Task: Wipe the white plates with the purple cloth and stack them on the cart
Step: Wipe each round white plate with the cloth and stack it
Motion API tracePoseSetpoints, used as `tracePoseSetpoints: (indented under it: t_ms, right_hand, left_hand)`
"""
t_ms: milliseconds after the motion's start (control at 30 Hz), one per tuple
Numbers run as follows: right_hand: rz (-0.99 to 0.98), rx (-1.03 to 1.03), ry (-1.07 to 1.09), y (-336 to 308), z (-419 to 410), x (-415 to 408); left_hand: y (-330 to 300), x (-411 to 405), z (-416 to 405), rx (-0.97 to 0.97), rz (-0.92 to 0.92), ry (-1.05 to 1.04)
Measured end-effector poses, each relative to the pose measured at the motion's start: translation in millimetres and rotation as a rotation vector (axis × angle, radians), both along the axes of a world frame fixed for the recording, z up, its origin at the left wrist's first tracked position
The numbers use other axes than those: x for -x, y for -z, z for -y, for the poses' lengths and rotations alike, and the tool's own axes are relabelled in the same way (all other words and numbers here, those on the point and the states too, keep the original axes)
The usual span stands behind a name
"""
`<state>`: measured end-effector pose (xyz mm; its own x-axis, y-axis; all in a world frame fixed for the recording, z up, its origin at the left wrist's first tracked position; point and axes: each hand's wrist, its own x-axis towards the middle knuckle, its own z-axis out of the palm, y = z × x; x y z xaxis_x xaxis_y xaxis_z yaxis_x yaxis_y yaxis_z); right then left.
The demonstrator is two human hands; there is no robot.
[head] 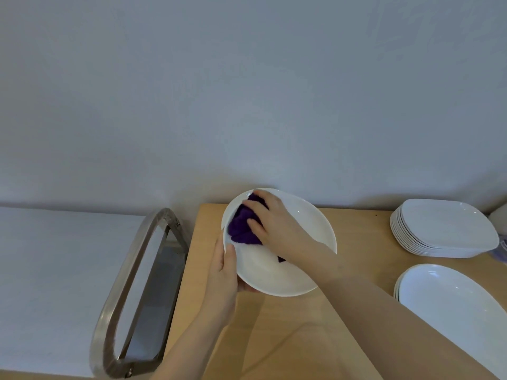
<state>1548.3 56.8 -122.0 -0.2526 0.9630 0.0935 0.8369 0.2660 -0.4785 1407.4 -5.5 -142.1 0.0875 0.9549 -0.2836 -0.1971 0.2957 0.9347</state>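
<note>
A round white plate is held tilted above the wooden table. My left hand grips its near-left rim, thumb on the upper face and fingers underneath. My right hand presses a bunched purple cloth against the plate's far-left inner surface, fingers curled over the cloth. Part of the cloth is hidden under my palm. The cart's white top lies to the left, with its metal handle beside the table edge.
A stack of several squarish white plates sits at the table's far right. A short stack of oval white plates lies nearer on the right. A grey wall runs directly behind the table and cart.
</note>
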Motion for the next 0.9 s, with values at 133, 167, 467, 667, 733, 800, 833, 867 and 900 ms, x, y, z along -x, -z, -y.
tracePoseSetpoints:
  t_ms: [133, 167, 467, 667, 733, 800, 833, 867, 900]
  right_hand:
    - [0.026, 0.059, -0.247, -9.0, 8.8, 8.3]
    - [0.011, 0.074, -0.272, -12.4, 12.7, 10.7]
    - [0.095, 0.129, -0.298, -18.5, 54.5, 12.1]
    - [0.276, -0.004, -0.149, -15.4, 74.7, -20.7]
    - [0.314, -0.086, -0.08, -13.7, 73.7, -34.2]
    - [0.343, -0.112, -0.037, -12.5, 70.1, -44.2]
    - [0.357, -0.108, -0.014, -10.9, 68.3, -48.5]
    - [0.376, -0.104, 0.021, -9.5, 66.9, -50.9]
    - [0.388, -0.122, 0.053, -8.8, 65.4, -51.5]
  left_hand:
    - [0.4, 8.2, -3.7, 0.008, 0.012, -0.028]
    - [0.4, 9.2, -3.9, 0.005, 0.021, -0.03]
    - [7.3, 15.7, -5.9, 0.029, 0.022, -0.088]
    - [0.0, 19.2, -4.9, -0.022, -0.03, -0.097]
    - [-0.9, 18.9, -4.3, -0.036, -0.053, -0.094]
    - [-1.8, 16.9, -3.4, -0.039, -0.079, -0.078]
    - [-2.1, 15.8, -2.8, -0.037, -0.086, -0.069]
    - [-2.1, 14.8, -2.4, -0.032, -0.087, -0.062]
    - [-2.7, 14.0, -2.2, -0.024, -0.085, -0.059]
